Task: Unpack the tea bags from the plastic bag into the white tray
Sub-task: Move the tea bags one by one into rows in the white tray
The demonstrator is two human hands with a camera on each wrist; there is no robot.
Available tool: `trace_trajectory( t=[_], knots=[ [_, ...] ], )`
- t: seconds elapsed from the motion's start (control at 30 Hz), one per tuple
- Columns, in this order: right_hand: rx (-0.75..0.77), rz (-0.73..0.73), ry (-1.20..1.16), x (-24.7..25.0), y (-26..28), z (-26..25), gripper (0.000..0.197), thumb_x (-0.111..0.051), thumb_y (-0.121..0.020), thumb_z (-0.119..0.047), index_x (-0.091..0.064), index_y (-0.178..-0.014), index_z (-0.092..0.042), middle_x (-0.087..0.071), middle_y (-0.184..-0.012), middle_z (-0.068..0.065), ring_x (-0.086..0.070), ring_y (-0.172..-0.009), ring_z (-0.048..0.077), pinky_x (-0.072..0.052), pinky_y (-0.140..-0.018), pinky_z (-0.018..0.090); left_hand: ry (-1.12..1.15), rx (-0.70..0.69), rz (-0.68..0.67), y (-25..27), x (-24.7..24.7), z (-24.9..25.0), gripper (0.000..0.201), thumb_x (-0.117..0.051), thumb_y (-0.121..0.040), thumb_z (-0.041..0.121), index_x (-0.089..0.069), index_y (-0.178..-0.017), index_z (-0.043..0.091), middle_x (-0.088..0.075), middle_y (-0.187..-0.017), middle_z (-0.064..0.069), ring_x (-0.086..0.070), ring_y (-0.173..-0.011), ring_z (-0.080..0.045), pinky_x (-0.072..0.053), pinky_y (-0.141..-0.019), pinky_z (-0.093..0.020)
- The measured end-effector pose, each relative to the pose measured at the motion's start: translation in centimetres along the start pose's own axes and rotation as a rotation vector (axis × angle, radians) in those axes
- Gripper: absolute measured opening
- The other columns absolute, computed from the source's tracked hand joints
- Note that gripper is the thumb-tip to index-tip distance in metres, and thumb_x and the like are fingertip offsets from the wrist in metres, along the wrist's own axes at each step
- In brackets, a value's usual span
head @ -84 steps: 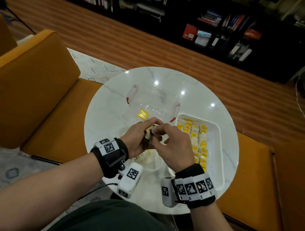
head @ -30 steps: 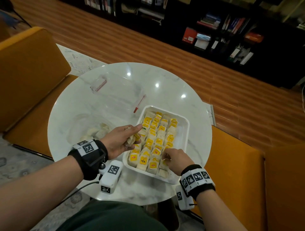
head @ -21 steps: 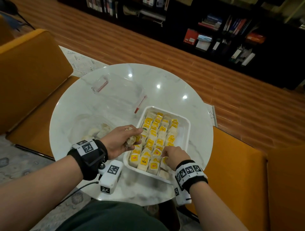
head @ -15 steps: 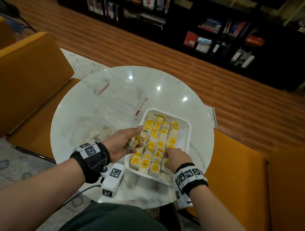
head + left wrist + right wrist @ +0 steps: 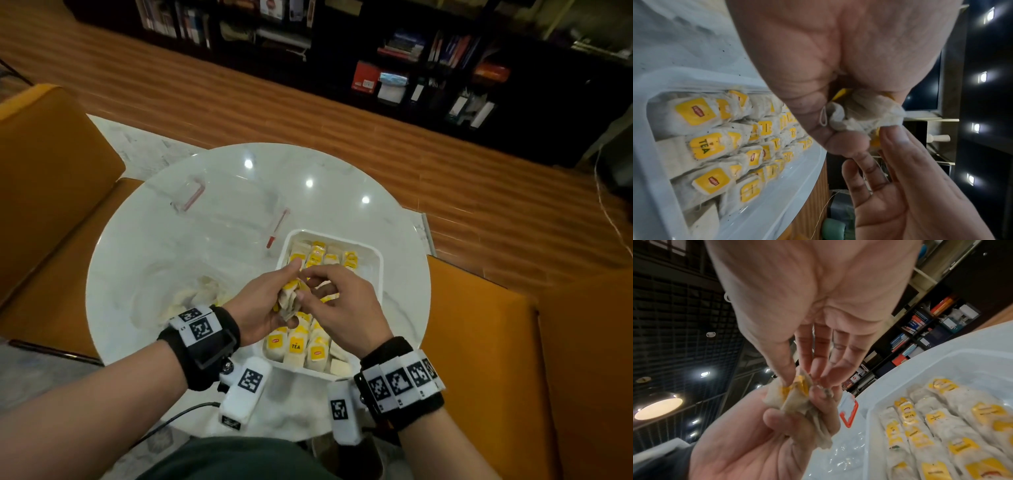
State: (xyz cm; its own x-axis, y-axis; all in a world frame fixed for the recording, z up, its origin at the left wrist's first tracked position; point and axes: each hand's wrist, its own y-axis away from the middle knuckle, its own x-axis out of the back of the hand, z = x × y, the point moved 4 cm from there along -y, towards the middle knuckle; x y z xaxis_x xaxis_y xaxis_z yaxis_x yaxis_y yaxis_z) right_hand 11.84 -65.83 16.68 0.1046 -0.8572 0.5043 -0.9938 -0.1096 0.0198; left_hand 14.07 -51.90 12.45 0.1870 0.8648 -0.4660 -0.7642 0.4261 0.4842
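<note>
- Tea bags in hand (image 5: 287,298): a small crumpled clutch, held at frame centre in the head view, above the left half of the white tray (image 5: 376,274). Paper is creased and the yellow tags are folded in among it.
- Left hand (image 5: 262,308): fingers curled round the clutch, palm up. A loop of string hangs free beside the thumb in the left wrist view.
- Right hand (image 5: 342,305): thumb and forefinger pinch one bag at the top of the clutch; the other fingers are spread loosely.
- Risk, tangling: strings and tags look intertwined. Pulling one bag may drag a second out, which would likely drop crooked onto the rows below.
- Risk, tearing: the paper is thin and already crushed. A sharp tug against the left hand's grip could split a bag; dark specks already lie in the tray.
- Risk, disorder: the rows in the tray (image 5: 705,146) stand tightly packed at the lower end. Only the upper right part shows free floor, so forcing a bag in could topple its neighbours.
- Plastic bag (image 5: 191,294): lies on the desk (image 5: 342,192) at left of the tray, more bags visible inside. Work is, in my judgement, well advanced but unfinished.
- Clear lidded container (image 5: 233,212): stands at upper left of the tray, untouched.
</note>
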Motion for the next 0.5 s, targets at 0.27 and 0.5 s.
trace_trajectory(
  t=[0.27, 0.5],
  knots=[
    [-0.137, 0.146, -0.073, 0.5, 0.3, 1.6, 0.011, -0.068, -0.094, -0.025, -0.068, -0.089, -0.034, -0.070, -0.088, -0.017, -0.069, -0.084, 0.010, -0.060, -0.078, 0.040, -0.062, 0.041, -0.098, 0.4, 0.2, 0.1, 0.022, -0.061, -0.081, 0.010, -0.057, -0.102, 0.008, -0.062, -0.079, -0.013, -0.065, -0.070, -0.021, -0.046, -0.044, -0.025],
    [-0.163, 0.208, -0.086, 0.8, 1.0, 1.2, 0.011, -0.071, -0.094, -0.027, -0.069, -0.101, -0.035, -0.072, -0.092, -0.012, -0.072, -0.076, 0.012, -0.061, -0.077, 0.044, -0.149, -0.020, -0.057, 0.0, 0.4, 0.3, 0.009, -0.056, -0.097, 0.000, -0.060, -0.102, 0.007, -0.063, -0.078, -0.013, -0.058, -0.061, -0.021, -0.040, -0.041, -0.025]
  ],
)
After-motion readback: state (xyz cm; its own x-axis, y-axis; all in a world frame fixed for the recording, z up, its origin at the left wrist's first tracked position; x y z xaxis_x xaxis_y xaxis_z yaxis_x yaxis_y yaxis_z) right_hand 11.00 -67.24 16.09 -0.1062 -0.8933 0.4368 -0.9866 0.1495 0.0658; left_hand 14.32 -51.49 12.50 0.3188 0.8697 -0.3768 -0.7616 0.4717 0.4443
